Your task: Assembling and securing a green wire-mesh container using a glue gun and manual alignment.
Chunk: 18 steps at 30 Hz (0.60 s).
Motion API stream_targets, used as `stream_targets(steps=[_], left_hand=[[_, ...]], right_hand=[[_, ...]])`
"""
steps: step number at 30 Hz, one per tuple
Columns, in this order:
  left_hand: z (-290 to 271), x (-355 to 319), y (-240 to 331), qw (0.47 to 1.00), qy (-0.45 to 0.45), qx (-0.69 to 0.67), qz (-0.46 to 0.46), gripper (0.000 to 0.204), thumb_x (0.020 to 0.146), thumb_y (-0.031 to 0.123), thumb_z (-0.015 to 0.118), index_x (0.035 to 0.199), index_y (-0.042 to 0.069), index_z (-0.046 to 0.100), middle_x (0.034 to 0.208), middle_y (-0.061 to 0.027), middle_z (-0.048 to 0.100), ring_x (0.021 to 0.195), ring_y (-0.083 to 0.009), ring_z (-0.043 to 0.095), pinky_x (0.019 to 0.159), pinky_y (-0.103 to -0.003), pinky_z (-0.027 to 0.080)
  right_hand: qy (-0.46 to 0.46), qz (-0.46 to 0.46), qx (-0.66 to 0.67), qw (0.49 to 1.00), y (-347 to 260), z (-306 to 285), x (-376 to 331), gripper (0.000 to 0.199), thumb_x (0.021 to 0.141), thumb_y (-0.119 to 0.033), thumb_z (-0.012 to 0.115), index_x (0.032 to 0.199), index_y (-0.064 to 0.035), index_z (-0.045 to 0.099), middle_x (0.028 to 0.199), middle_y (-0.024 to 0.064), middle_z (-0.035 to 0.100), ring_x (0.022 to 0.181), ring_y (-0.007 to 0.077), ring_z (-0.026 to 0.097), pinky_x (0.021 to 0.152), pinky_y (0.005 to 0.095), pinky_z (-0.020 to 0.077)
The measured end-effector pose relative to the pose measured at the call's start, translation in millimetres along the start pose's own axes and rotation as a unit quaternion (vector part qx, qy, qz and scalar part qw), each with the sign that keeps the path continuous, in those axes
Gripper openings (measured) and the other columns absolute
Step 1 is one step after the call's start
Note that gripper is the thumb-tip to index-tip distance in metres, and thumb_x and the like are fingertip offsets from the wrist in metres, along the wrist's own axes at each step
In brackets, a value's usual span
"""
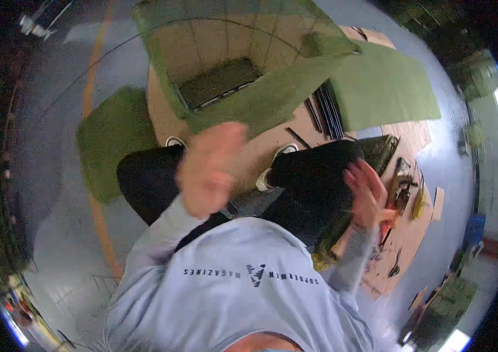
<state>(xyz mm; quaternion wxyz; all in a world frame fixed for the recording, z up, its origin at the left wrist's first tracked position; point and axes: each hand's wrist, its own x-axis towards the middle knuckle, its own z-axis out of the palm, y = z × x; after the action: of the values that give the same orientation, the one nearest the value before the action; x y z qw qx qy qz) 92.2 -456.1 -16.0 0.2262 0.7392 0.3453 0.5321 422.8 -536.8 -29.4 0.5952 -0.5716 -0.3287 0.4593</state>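
My left hand (pixel 210 170) is raised over my lap, smeared by motion. Its fingers look stretched out, and I see nothing in it. Off to the right, my right hand (pixel 367 193) hovers beside my thigh, fingers apart and slightly curled. Just past its thumb shows a red-orange object (pixel 388 219), whose kind I cannot make out; it appears to lie beyond the hand. In front of my feet stands a large green box-like frame covered in mesh or cloth (pixel 272 97), with a dark green rectangular piece (pixel 219 82) inside it.
Several dark strips (pixel 329 111) lie right of the frame, next to a flat green panel (pixel 387 88). Another green piece (pixel 114 146) rests at left. Tools (pixel 402 185) and small bits are scattered on a tan board (pixel 398 240) at right. An orange line (pixel 93 88) crosses the grey floor.
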Motion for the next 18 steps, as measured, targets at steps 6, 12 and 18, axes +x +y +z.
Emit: stream_targets(steps=[6,12,18], left_hand=[[67,18,6,0.946,-0.212,0.194,0.151,0.08,0.085,0.062,0.031,0.136,0.001,0.037,0.147,-0.0172,0.028,0.138,-0.0332,0.023,0.112,-0.05,0.008],[48,32,-3,0.936,-0.239,0.237,0.102,0.088,0.082,0.066,0.029,0.141,0.001,0.027,0.15,-0.0165,0.022,0.14,-0.0311,0.017,0.112,-0.048,0.006],[37,21,1,0.985,0.033,0.054,0.158,0.041,0.085,0.031,0.057,0.114,0.002,0.056,0.118,-0.0164,0.056,0.103,-0.0342,0.056,0.086,-0.044,0.045]], right_hand=[[-0.266,0.036,0.343,0.9,8,173,23,0.049,0.094,-0.023,0.042,0.135,0.0035,0.036,0.133,0.0177,0.047,0.12,0.0314,0.048,0.102,0.0381,0.0373],[-0.116,0.304,0.319,0.89,20,175,-31,0.044,0.091,-0.023,0.047,0.131,-0.0032,0.043,0.1,0.0013,0.058,0.074,0.0093,0.054,0.06,0.0225,0.0431],[-0.157,-0.333,-0.177,0.913,-6,155,12,0.027,0.087,-0.017,0.06,0.108,-0.0012,0.061,0.087,0.0104,0.06,0.081,0.0223,0.059,0.069,0.0291,0.0462]])
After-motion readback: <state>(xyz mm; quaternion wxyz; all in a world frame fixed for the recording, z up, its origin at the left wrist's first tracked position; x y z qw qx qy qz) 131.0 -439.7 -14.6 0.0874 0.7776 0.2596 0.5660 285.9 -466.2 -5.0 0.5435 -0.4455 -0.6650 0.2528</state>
